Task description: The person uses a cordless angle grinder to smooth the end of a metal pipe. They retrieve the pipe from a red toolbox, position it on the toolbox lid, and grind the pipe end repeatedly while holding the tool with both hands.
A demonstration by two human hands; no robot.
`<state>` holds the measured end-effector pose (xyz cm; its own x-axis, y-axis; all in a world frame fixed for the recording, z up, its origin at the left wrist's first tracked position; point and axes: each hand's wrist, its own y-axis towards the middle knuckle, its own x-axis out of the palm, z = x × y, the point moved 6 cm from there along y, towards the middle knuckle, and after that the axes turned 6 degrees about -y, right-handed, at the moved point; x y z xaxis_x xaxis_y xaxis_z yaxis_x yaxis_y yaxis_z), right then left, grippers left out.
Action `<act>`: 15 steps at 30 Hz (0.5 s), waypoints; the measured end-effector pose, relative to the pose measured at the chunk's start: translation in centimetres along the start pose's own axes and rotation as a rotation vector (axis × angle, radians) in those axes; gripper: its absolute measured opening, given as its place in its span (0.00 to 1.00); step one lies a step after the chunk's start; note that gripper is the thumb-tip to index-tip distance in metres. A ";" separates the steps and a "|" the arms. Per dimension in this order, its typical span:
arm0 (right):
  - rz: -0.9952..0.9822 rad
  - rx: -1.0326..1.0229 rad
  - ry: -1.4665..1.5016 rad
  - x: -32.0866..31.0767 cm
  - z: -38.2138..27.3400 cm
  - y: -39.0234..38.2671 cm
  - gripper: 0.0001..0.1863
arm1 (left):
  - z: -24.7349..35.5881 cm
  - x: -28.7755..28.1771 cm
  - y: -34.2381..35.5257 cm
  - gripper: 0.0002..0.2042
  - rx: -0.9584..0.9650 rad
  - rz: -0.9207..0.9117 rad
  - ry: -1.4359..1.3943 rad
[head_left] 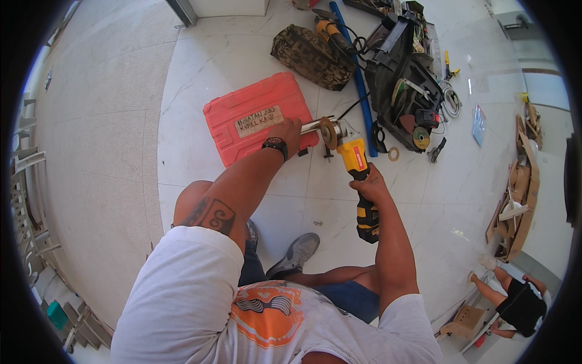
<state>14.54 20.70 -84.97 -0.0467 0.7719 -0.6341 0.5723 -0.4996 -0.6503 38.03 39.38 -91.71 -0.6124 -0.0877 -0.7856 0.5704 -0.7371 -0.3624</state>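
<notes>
My right hand [373, 185] is closed round the black grip of a yellow and black cordless angle grinder [353, 155]. The grinder's brown disc [328, 133] stands edge-on beside a silver metal piece [311, 126]; whether they touch, I cannot tell. My left hand [287, 134] is closed on that metal piece, over the right side of a red tool case [221, 124], and its fingers are partly hidden. A small dark clamp-like part [328, 151] shows just below the disc.
Beyond the case lies a camouflage-patterned bag [309, 57], with an orange power tool [327, 29] by it. A blue pipe [366, 109] runs past an open black toolbox [388, 91] of tools and discs. Cardboard [518, 188] lies far right; another person [522, 306] is at lower right.
</notes>
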 end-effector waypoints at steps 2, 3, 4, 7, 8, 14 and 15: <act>0.004 -0.007 -0.005 0.0 -0.1 0.0 0.32 | 0.0 -0.1 0.0 0.10 0.002 -0.002 -0.004; 0.005 -0.012 -0.005 0.0 -0.2 0.0 0.32 | 0.0 -0.1 -0.1 0.10 0.004 -0.001 -0.006; 0.006 -0.003 -0.008 -0.1 -0.3 0.0 0.32 | 0.1 -0.1 -0.1 0.10 0.002 -0.005 -0.002; -0.002 -0.017 0.021 -0.2 -0.7 -0.1 0.32 | 0.1 -0.1 -0.1 0.10 -0.005 -0.017 0.007; -0.011 -0.008 0.022 -0.2 -0.8 0.0 0.32 | 0.1 -0.1 -0.1 0.11 -0.009 -0.020 0.006; -0.008 -0.002 0.018 -0.3 -1.3 0.2 0.32 | 0.2 -0.1 -0.1 0.11 0.003 -0.010 0.021; -0.004 -0.011 0.012 -0.3 -1.4 0.2 0.33 | 0.2 -0.1 -0.1 0.12 0.007 -0.007 0.024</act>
<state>15.81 20.89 -84.34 -0.0386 0.7785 -0.6265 0.5813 -0.4925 -0.6477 37.89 39.35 -91.47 -0.6033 -0.0664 -0.7948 0.5624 -0.7420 -0.3648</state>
